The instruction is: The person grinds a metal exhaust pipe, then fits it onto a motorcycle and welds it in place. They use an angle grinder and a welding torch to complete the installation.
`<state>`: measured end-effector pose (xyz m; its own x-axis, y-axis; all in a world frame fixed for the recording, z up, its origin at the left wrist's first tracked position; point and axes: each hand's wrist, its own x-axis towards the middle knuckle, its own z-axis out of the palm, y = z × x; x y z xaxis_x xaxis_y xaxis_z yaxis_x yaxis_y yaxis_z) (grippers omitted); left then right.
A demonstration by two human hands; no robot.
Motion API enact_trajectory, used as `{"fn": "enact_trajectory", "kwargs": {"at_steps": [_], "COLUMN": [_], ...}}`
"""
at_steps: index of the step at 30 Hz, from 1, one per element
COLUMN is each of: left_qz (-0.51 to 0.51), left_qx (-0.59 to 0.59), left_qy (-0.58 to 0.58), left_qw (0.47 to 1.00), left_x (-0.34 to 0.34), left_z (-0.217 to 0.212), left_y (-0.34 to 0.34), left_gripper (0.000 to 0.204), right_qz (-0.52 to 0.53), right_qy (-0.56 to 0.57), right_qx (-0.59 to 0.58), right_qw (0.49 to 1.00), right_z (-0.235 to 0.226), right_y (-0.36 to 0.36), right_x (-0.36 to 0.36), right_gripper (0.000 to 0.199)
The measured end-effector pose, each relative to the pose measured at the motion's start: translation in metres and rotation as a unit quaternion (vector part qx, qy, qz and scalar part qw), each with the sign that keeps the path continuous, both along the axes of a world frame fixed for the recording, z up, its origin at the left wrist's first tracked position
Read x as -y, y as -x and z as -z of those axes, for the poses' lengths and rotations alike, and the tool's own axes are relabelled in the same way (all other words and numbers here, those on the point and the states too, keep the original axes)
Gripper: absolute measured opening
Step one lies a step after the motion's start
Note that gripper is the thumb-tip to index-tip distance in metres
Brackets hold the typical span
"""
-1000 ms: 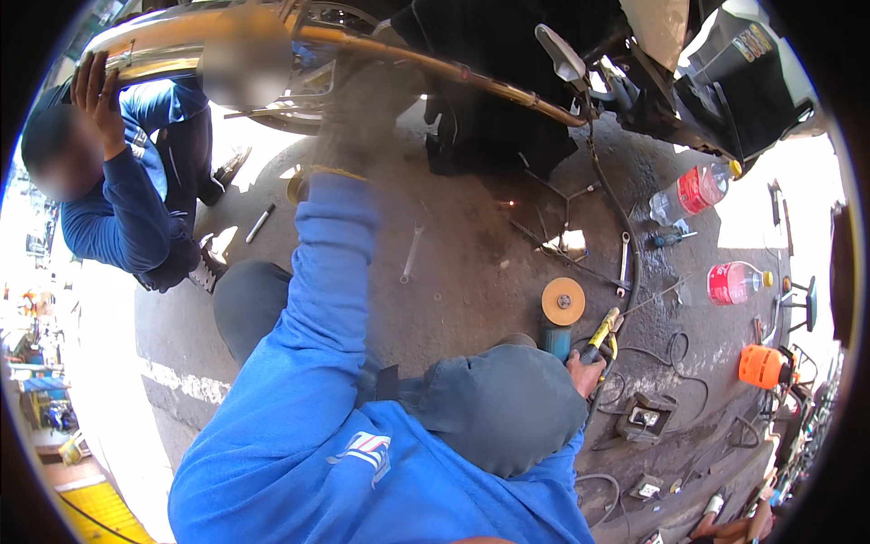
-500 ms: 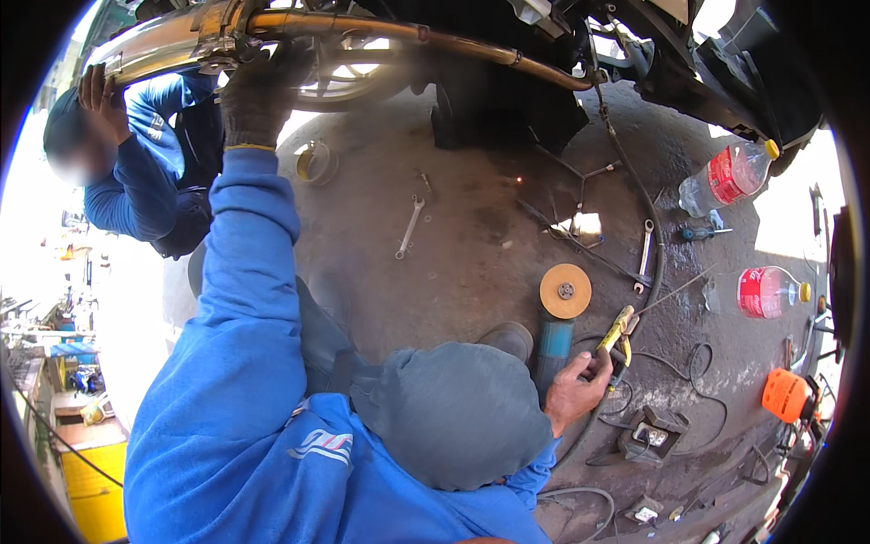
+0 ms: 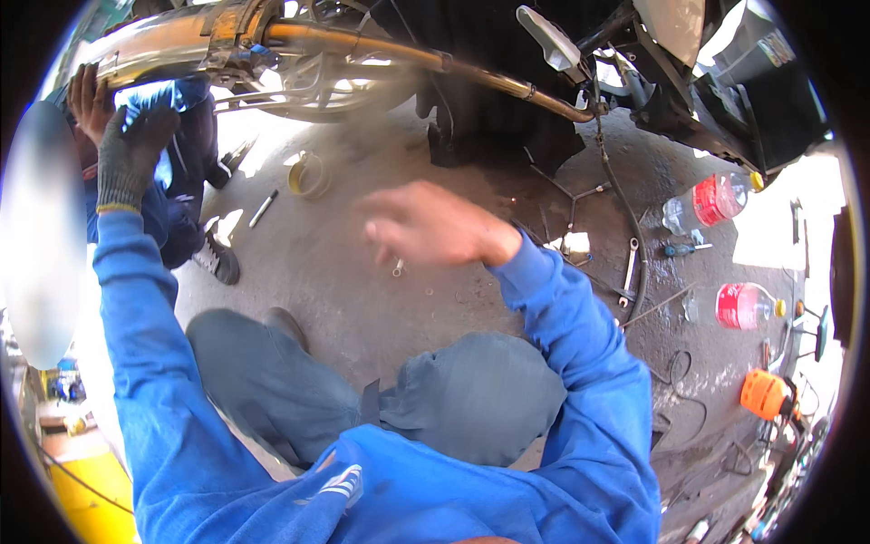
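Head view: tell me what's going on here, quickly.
A person in blue sits on oily ground beneath a motorcycle. Their gloved left hand is raised to the big exhaust muffler at upper left, next to a co-worker's bare hand on the same muffler. Their bare right hand is in mid-air, empty and blurred, over a small fitting on the ground. A wrench and two bottles of red liquid lie to the right.

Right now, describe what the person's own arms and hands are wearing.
Both arms are in bright blue long sleeves. The left hand wears a dark grey knit glove with a yellowish cuff edge. The right hand is bare, its sleeve ending at the wrist.
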<state>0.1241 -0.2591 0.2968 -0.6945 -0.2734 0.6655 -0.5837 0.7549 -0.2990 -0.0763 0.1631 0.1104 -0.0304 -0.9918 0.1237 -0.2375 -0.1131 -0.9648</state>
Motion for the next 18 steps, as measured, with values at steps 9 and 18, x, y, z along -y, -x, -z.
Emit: {"fn": "enact_trajectory", "kwargs": {"at_steps": [9,18], "left_qz": [0.258,0.380], "left_qx": [-0.057,-0.105], "left_qy": [0.179,0.259], "left_qw": [0.948,0.882], "left_x": [0.094,0.172], "left_z": [-0.014,-0.044], "left_y": [0.011,0.068], "left_gripper": [0.041,0.035], "right_qz": [0.112,0.178], "right_qy": [-0.291,-0.331], "right_qx": [-0.265,-0.525], "right_qw": [0.913,0.764], "right_z": [0.039,0.005], "right_y": [0.007,0.033], "right_x": [0.132,0.167], "right_gripper": [0.032,0.023]}}
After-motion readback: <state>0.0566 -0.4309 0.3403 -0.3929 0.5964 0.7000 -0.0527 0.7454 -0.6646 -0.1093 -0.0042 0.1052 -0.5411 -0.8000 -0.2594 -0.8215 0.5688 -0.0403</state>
